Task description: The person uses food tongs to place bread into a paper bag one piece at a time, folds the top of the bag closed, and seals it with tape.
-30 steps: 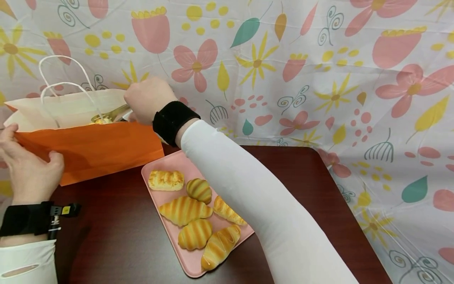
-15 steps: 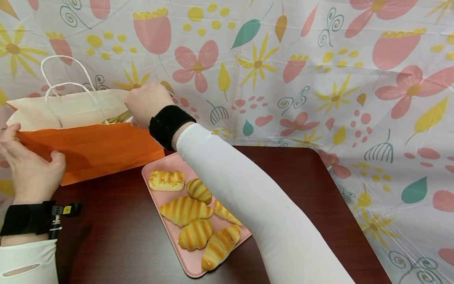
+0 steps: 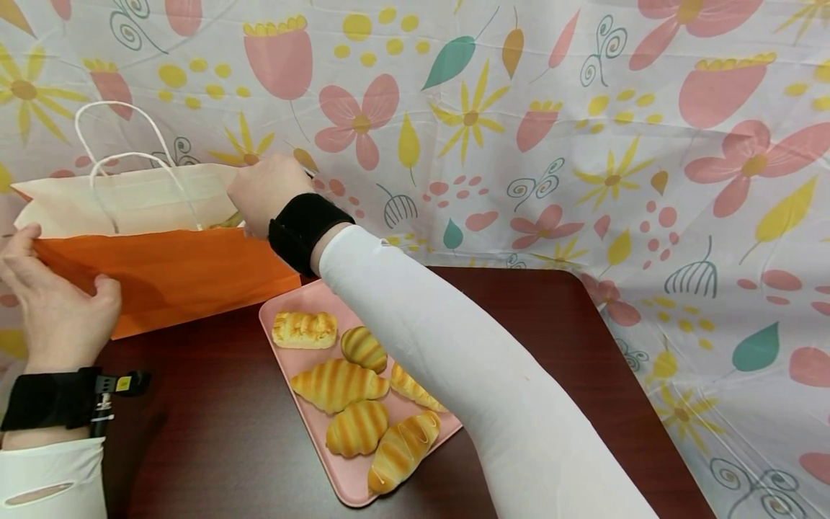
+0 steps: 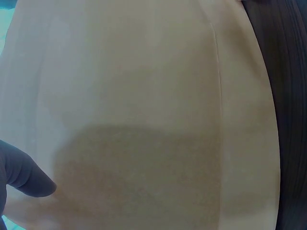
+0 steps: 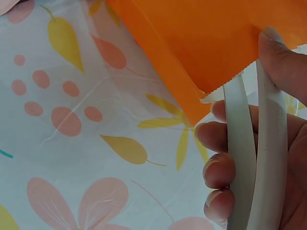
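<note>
An orange paper bag (image 3: 181, 274) with white rope handles stands at the left of the table. My left hand (image 3: 61, 310) holds it at its left side, thumb in front and fingertips near the rim. My right hand (image 3: 267, 191) is over the bag's right end, with fingers curled round the pale handles of tongs (image 5: 271, 148) in the right wrist view. Only a sliver of the tongs' gold-coloured metal shows above the bag's rim in the head view; their tips are hidden inside. Whether they grip anything cannot be seen.
A pink tray (image 3: 350, 484) with several breads, including a striped croissant (image 3: 340, 386) and a rectangular bread (image 3: 305, 330), lies on the dark wooden table (image 3: 214, 425). My right sleeve crosses over its right part. A flower-patterned curtain (image 3: 506, 130) hangs behind.
A yellow bread and the tongs' gold metal showed at the bag's opening a second ago; the bread is out of sight now. My right hand has dipped slightly; my left stays put.
</note>
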The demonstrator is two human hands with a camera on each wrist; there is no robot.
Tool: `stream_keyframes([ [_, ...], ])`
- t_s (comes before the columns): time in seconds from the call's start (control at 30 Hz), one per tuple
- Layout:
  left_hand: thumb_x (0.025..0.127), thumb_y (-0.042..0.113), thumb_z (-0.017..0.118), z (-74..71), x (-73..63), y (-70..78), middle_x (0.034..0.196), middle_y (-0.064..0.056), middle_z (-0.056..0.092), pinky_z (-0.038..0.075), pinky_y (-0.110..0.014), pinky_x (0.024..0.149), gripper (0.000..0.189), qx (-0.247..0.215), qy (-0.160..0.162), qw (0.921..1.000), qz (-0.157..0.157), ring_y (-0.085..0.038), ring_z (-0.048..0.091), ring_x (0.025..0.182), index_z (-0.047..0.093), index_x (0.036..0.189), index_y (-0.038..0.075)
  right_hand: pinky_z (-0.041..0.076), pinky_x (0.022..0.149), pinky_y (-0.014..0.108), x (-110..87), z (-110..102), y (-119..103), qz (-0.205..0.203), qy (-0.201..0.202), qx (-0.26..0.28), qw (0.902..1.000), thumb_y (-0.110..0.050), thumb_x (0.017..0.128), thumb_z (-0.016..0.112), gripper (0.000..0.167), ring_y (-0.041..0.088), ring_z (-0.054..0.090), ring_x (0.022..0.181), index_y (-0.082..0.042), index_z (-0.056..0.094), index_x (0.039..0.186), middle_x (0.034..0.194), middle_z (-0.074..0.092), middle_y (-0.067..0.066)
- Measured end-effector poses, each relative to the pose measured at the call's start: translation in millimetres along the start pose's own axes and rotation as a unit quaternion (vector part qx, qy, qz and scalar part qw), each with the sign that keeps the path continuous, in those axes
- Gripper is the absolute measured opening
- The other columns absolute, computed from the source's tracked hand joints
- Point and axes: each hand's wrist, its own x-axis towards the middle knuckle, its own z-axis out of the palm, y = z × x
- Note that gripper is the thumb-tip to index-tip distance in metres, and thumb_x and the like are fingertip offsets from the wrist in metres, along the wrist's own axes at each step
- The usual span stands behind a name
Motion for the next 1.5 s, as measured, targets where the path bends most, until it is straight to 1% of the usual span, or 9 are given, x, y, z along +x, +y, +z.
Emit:
stream_keyframes([
  [0.27, 0.099, 0.008, 0.051, -1.6, -2.8, 5.2, 0.175, -0.019, 0.012, 0.021, -0.049, 0.133, 0.08, 0.005, -0.005, 1.0, -0.004, -0.043, 0.027, 0.16, 0.016, 0.17, 0.018, 0.056, 0.099, 0.031, 0.9, 0, -2, -0.005, -0.003, -0.001, 1.0, -0.052, 0.109, 0.061, 0.033, 0.009, 0.068, 0.113, -0.032, 0.074, 0.132, 0.125, 0.072, -0.014],
  [0.43, 0.1, 0.009, 0.049, -3.0, -5.9, 13.3, 0.175, -0.02, 0.011, 0.021, -0.051, 0.133, 0.078, 0.009, -0.014, 0.9997, -0.017, -0.044, 0.026, 0.161, 0.014, 0.17, 0.014, 0.056, 0.098, 0.031, 0.6, 0, -2, -0.001, -0.005, -0.01, 0.9999, -0.053, 0.109, 0.061, 0.032, 0.009, 0.067, 0.111, -0.032, 0.074, 0.13, 0.126, 0.072, -0.014],
  [0.63, 0.1, 0.01, 0.05, -1.6, -3.3, 8.5, 0.176, -0.02, 0.011, 0.02, -0.05, 0.134, 0.078, 0.007, -0.014, 0.9997, -0.017, -0.043, 0.026, 0.161, 0.015, 0.17, 0.015, 0.055, 0.101, 0.032, -0.5, 0, -2, -0.003, -0.002, -0.014, 0.9999, -0.053, 0.109, 0.062, 0.035, 0.01, 0.067, 0.117, -0.032, 0.075, 0.132, 0.131, 0.072, -0.014],
  [0.73, 0.1, 0.01, 0.051, 0.1, -1.3, 4.1, 0.176, -0.018, 0.011, 0.02, -0.05, 0.134, 0.08, 0.004, -0.011, 0.9999, -0.008, -0.042, 0.026, 0.161, 0.016, 0.17, 0.023, 0.056, 0.102, 0.032, -1.4, 1, -2, -0.005, -0.001, -0.019, 0.9998, -0.054, 0.109, 0.061, 0.038, 0.01, 0.068, 0.12, -0.031, 0.077, 0.134, 0.134, 0.072, -0.012],
  [0.87, 0.099, 0.01, 0.051, 1.4, 0.3, 0.6, 0.176, -0.015, 0.01, 0.02, -0.048, 0.134, 0.086, 0.002, -0.01, 0.9999, -0.006, -0.04, 0.026, 0.161, 0.01, 0.171, 0.031, 0.057, 0.1, 0.033, -2.1, 1, -3, -0.002, -0.002, -0.02, 0.9998, -0.054, 0.11, 0.061, 0.038, 0.01, 0.069, 0.118, -0.03, 0.077, 0.134, 0.133, 0.073, -0.012],
  [1.07, 0.099, 0.01, 0.051, 1.4, 0.6, -1.6, 0.176, -0.016, 0.01, 0.022, -0.049, 0.133, 0.085, 0.004, -0.008, 1.0, -0.002, -0.042, 0.028, 0.16, 0.011, 0.172, 0.028, 0.057, 0.1, 0.033, -2.4, 1, -3, 0.0, 0.0, -0.022, 0.9998, -0.055, 0.109, 0.061, 0.037, 0.01, 0.069, 0.117, -0.031, 0.077, 0.133, 0.133, 0.073, -0.012],
  [1.2, 0.099, 0.01, 0.051, 1.2, -0.1, -2.0, 0.176, -0.017, 0.01, 0.022, -0.049, 0.133, 0.085, 0.005, -0.008, 1.0, -0.001, -0.042, 0.028, 0.16, 0.011, 0.171, 0.029, 0.057, 0.099, 0.033, -2.4, 2, -2, -0.005, 0.006, -0.02, 0.9998, -0.056, 0.109, 0.062, 0.038, 0.01, 0.069, 0.116, -0.03, 0.078, 0.131, 0.132, 0.073, -0.012],
  [1.43, 0.099, 0.008, 0.052, 0.0, -1.9, 1.9, 0.175, -0.018, 0.011, 0.023, -0.052, 0.133, 0.082, 0.006, -0.009, 0.9999, 0.004, -0.045, 0.029, 0.159, 0.015, 0.17, 0.025, 0.056, 0.103, 0.032, -1.9, 5, 2, -0.011, 0.005, 0.006, 0.9999, -0.061, 0.107, 0.065, 0.045, 0.01, 0.07, 0.118, -0.03, 0.079, 0.137, 0.133, 0.074, -0.012],
  [1.5, 0.099, 0.008, 0.052, 0.0, -1.6, 1.3, 0.175, -0.017, 0.011, 0.023, -0.052, 0.133, 0.083, 0.006, -0.009, 0.9999, 0.004, -0.044, 0.029, 0.159, 0.014, 0.17, 0.027, 0.056, 0.103, 0.032, -1.9, 5, 2, -0.011, 0.006, 0.008, 0.9999, -0.061, 0.107, 0.065, 0.045, 0.01, 0.07, 0.119, -0.03, 0.079, 0.137, 0.132, 0.074, -0.012],
])
